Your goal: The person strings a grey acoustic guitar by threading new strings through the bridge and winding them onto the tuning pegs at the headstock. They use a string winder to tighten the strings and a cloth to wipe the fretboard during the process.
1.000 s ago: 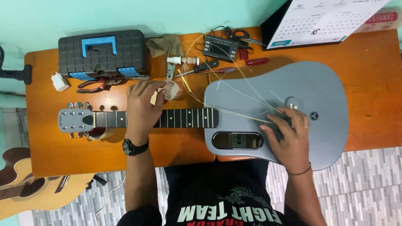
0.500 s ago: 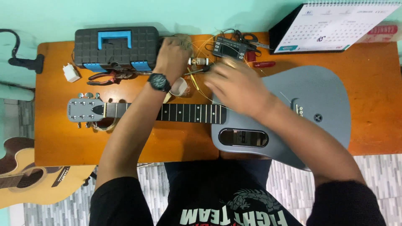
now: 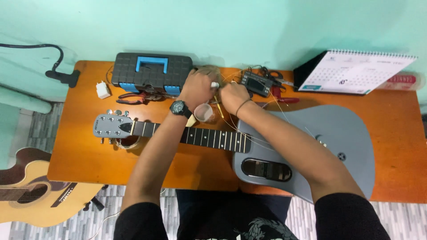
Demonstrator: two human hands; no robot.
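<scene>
Both of my hands meet at the back of the orange table (image 3: 80,164), just past the guitar neck (image 3: 213,138). My left hand (image 3: 198,89), with a black wristwatch, pinches a small white object (image 3: 215,84). My right hand (image 3: 233,95) is curled right beside it, fingers closed against the same spot; what it grips is hidden. Thin loose strings (image 3: 271,104) curve from the hands toward the grey guitar body (image 3: 329,146), which lies flat on the table. The headstock (image 3: 109,126) points left. A small clear cup (image 3: 204,113) sits below my left wrist.
A black and blue toolbox (image 3: 151,71) stands at the back left, with pliers (image 3: 133,95) and a white plug (image 3: 103,90) near it. A small black device (image 3: 255,83) and a desk calendar (image 3: 351,73) are at the back right. An acoustic guitar (image 3: 26,191) rests on the floor, left.
My left hand left the guitar neck and my right hand left the guitar body. Both reached to the back of the table and now meet there at a small white object.
</scene>
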